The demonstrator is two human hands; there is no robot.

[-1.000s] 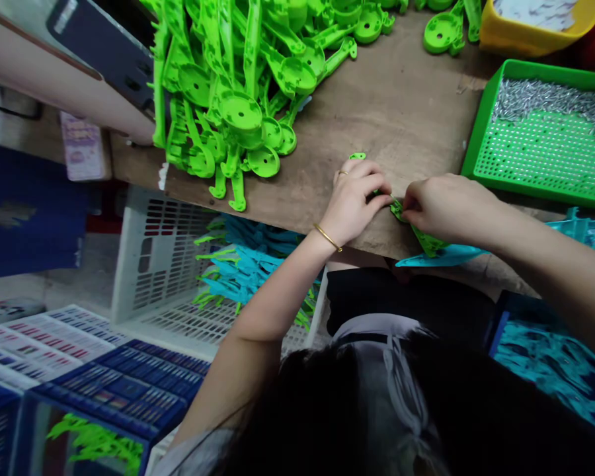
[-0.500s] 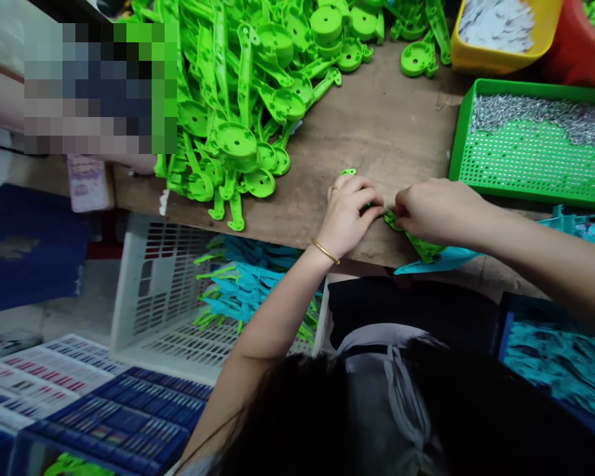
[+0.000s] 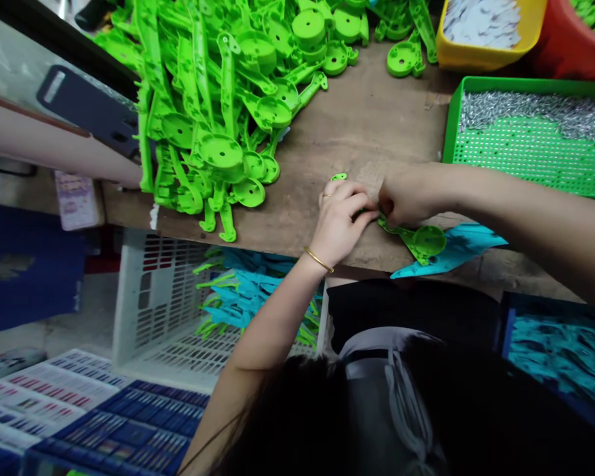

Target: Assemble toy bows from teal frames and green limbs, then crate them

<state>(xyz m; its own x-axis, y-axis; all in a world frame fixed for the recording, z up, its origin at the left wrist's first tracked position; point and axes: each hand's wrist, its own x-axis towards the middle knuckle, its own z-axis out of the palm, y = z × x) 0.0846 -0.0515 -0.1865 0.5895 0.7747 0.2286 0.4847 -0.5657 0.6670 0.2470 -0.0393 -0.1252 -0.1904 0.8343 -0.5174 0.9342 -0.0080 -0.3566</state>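
My left hand, with a gold bangle at the wrist, is closed over a green plastic part near the table's front edge; a green tip shows past its fingers. My right hand is closed in a pinch right beside the left thumb; what its fingertips hold is hidden. Below the right hand, a green plastic part with a round cup and a thin arm lies on a blue plastic piece. The thin arm runs up to my left fingertips.
A large heap of green plastic parts lies on the table to the left. At the right stands a green perforated tray of small metal pieces. Behind it are a yellow bin and a red container. A white crate holds blue-green pieces below.
My right hand has shifted left and up, uncovering the green part's round cup and more of the blue piece. My left hand stays nearly in place. The view has shifted slightly.
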